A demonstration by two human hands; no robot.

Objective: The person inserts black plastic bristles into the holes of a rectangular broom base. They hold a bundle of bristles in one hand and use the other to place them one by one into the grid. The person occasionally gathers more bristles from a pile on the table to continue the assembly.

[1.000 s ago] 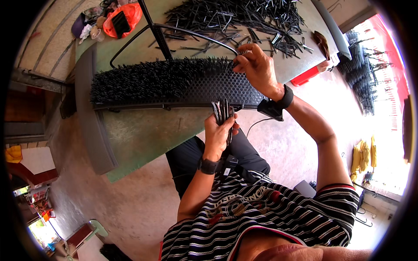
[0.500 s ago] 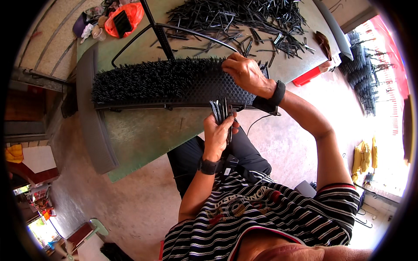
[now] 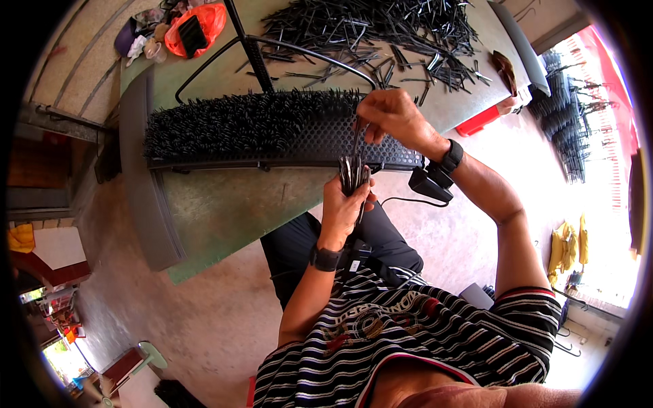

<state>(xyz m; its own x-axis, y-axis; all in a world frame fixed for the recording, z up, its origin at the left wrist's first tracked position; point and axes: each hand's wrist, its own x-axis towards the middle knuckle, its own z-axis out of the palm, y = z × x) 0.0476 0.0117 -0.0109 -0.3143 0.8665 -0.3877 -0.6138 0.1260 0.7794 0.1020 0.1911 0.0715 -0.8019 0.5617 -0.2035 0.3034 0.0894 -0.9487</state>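
Observation:
My left hand (image 3: 337,209) is closed round a bundle of thin black strips (image 3: 352,174), their ends fanned upward just in front of a long black perforated panel (image 3: 321,141). Over the panel's right part my right hand (image 3: 394,117) pinches a single black strip (image 3: 356,139), which hangs down toward the bundle; whether it still touches the bundle I cannot tell. Dense black bristle-like strips (image 3: 218,126) stand out of the panel's left part and along its far edge. Bare holes show at the right, partly covered by my right hand.
Loose black strips (image 3: 367,34) lie heaped on the far part of the green table (image 3: 238,211). A black metal frame (image 3: 255,64) rises behind the panel. An orange bag (image 3: 209,20) with a dark phone (image 3: 192,35) lies at the far left. A red container (image 3: 478,121) stands beyond the table's right edge.
My right hand has moved slightly right and back from the bristles' edge, and a strip now shows below its fingers. The bundle in my left hand has tilted a little to the right.

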